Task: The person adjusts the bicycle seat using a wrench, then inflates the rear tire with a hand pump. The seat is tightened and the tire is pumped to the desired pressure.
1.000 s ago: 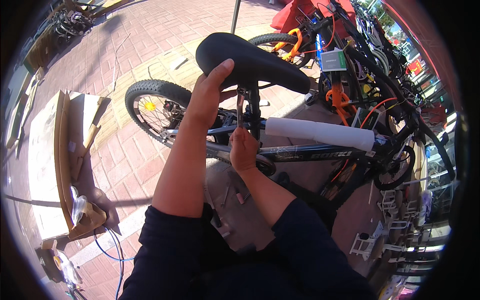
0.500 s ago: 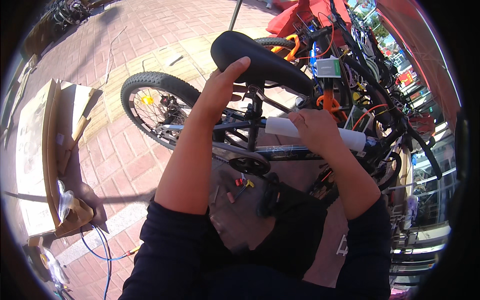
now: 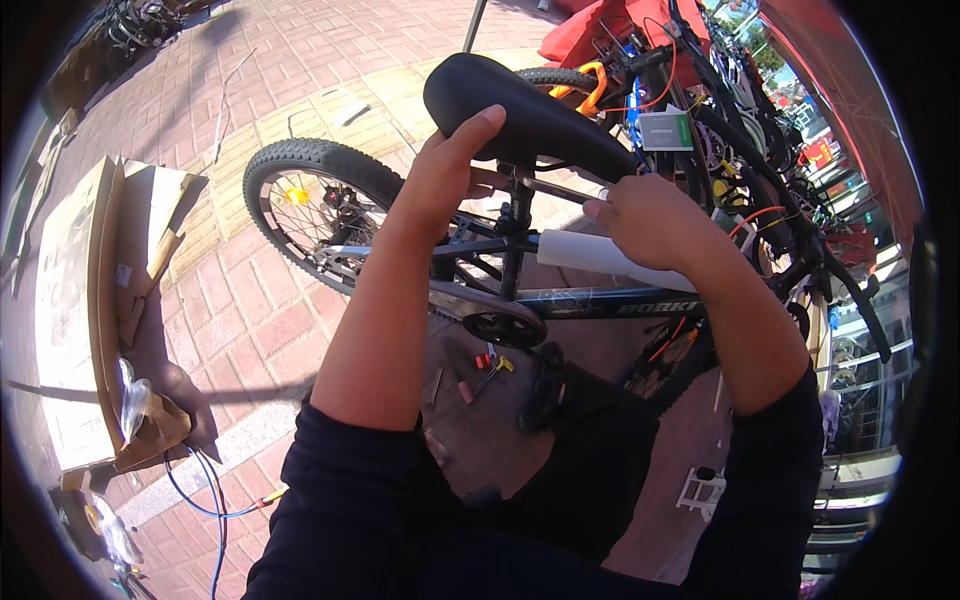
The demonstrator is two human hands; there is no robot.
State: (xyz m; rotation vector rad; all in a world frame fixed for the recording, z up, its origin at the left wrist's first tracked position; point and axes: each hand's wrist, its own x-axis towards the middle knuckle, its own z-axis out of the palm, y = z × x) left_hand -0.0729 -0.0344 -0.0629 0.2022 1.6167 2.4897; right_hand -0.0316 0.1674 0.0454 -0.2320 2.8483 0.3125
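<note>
My left hand point(image 3: 445, 180) grips the rear of a black bicycle saddle point(image 3: 535, 120), thumb along its side. A slim metal wrench point(image 3: 555, 190) runs from the clamp under the saddle to my right hand point(image 3: 655, 225), which is closed on its outer end. The seat post point(image 3: 518, 240) stands upright in a dark bicycle frame point(image 3: 570, 300), whose top tube has white foam wrap point(image 3: 570, 252) round it. The rear wheel point(image 3: 305, 205), with a yellow reflector, lies to the left. The wrench's jaw is partly hidden at the clamp.
Flattened cardboard point(image 3: 75, 310) with plastic wrap lies at left, blue hoses point(image 3: 215, 510) below it. Hand tools point(image 3: 492, 368) lie on the paving under the bicycle. More bicycles point(image 3: 760, 140) and a red canopy point(image 3: 565, 35) crowd the back right; a pole point(image 3: 475, 25) stands behind.
My right hand has swung from below the saddle clamp out to the right and up, carrying the wrench's end toward the saddle's nose. My left hand stays on the saddle.
</note>
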